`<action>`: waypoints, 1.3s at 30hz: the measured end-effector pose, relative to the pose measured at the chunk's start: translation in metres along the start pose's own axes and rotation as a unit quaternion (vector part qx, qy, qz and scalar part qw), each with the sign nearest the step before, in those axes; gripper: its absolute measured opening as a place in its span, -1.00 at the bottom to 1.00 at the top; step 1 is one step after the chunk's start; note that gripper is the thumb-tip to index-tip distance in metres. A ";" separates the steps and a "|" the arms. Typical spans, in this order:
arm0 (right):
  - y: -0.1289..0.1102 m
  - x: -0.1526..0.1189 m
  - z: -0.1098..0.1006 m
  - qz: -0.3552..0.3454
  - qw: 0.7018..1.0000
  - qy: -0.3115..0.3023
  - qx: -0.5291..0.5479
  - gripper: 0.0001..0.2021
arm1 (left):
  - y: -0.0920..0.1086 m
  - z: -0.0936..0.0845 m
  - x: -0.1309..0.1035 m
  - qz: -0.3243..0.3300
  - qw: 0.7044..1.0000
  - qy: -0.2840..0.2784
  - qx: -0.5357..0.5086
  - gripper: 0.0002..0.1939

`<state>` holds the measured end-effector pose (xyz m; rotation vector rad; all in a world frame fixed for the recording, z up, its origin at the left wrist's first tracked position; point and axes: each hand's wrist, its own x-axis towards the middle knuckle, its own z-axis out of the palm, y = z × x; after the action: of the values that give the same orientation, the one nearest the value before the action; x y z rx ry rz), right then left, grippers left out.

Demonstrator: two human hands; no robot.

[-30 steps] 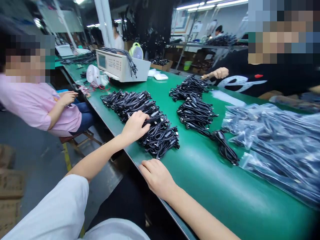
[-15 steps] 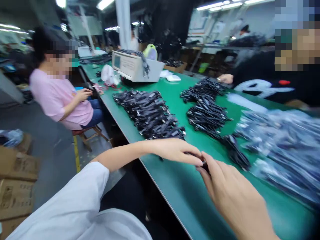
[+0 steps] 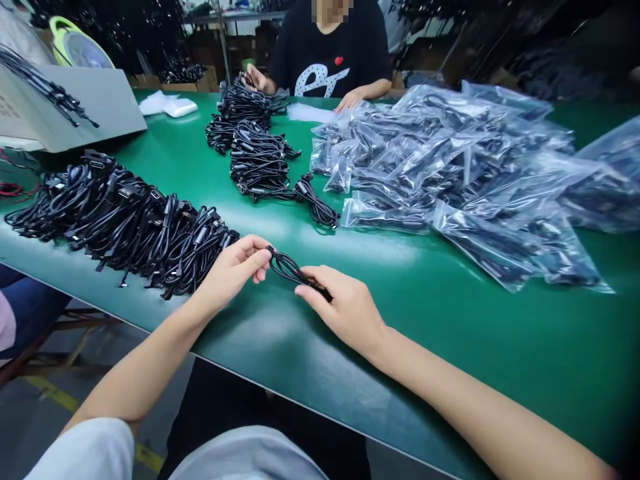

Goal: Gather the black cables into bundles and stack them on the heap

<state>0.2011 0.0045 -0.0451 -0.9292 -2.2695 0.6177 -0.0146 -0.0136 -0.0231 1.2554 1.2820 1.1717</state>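
Observation:
A coiled black cable is stretched between my two hands above the green table. My left hand pinches its far left end between thumb and fingers. Around the other end, my right hand is closed, and part of the cable is hidden in that palm. Just left of my left hand lies a long heap of bundled black cables. Beyond my hands, a single cable bundle rests on the table beside a second cable pile.
Clear plastic bags of cables are heaped on the right. Opposite me sits a co-worker in a black shirt, one hand at the far cables. A pale instrument box and a green-rimmed fan stand at the back left.
My view has swung right, bringing the bagged cables and the co-worker opposite fully into sight. My hands have moved apart, and the cable between them now shows.

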 end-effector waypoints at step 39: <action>-0.018 0.016 -0.027 0.139 0.927 -0.226 0.265 -0.73 | 0.003 -0.012 0.005 -0.305 0.868 -0.130 -0.371 -0.70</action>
<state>0.2023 0.0095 -0.0088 -0.8955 -2.1614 1.6224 -0.0260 -0.0089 -0.0196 0.3644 0.7916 0.8479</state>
